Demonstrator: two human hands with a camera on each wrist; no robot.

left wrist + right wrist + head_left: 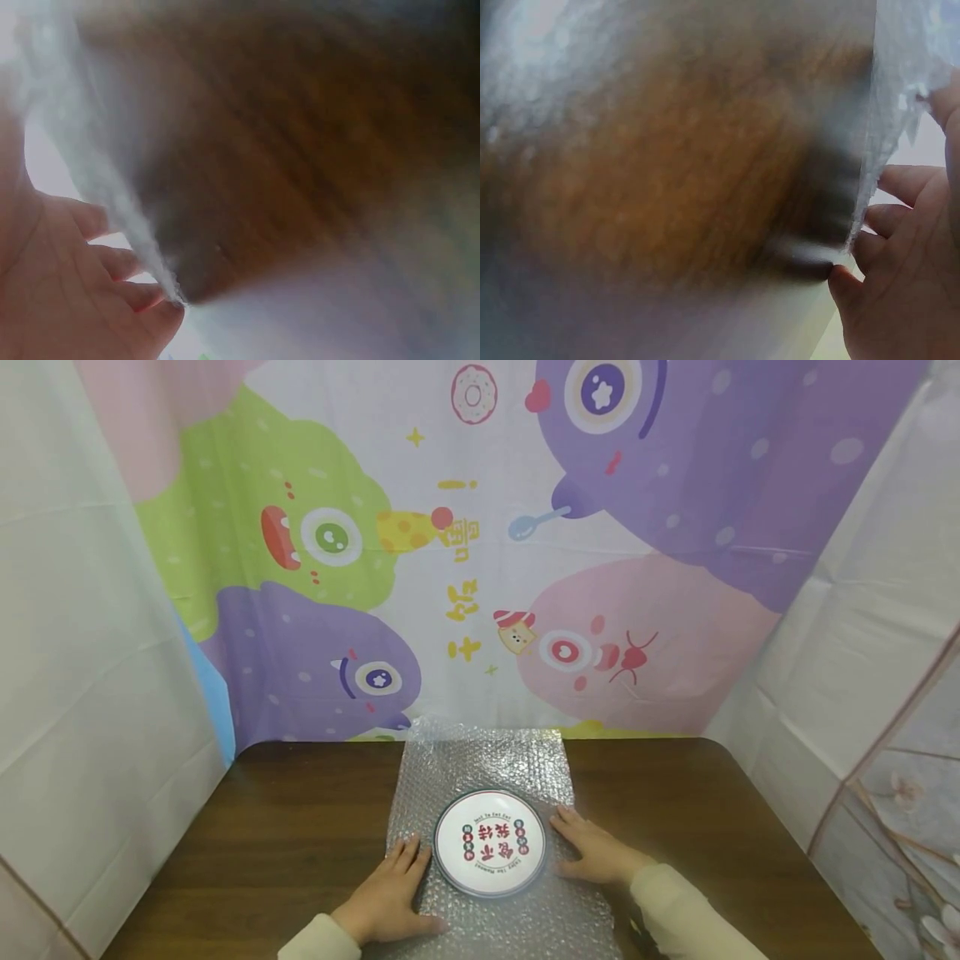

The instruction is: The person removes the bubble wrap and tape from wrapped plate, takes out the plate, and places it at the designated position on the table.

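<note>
A round white plate [490, 843] with a dark rim and printed red characters lies on a sheet of bubble wrap [480, 760], near the middle of the head view. To the plate's left, my left hand [390, 893] rests on the wrap with its fingers spread. My right hand [596, 850] lies on the right side of the wrap, fingertips pointing toward the plate. In the left wrist view, the fingers [120, 262] touch the wrap. The right wrist view likewise has the fingers [889, 217] against the wrap. Neither wrist view includes the plate.
Under the wrap is a dark brown wooden table [300, 827]. Behind it hangs a curtain [465, 693] printed with cartoon monsters, which the far end of the wrap reaches. Pale sheets [90, 693] line both sides, the right one [900, 827] with a flower print.
</note>
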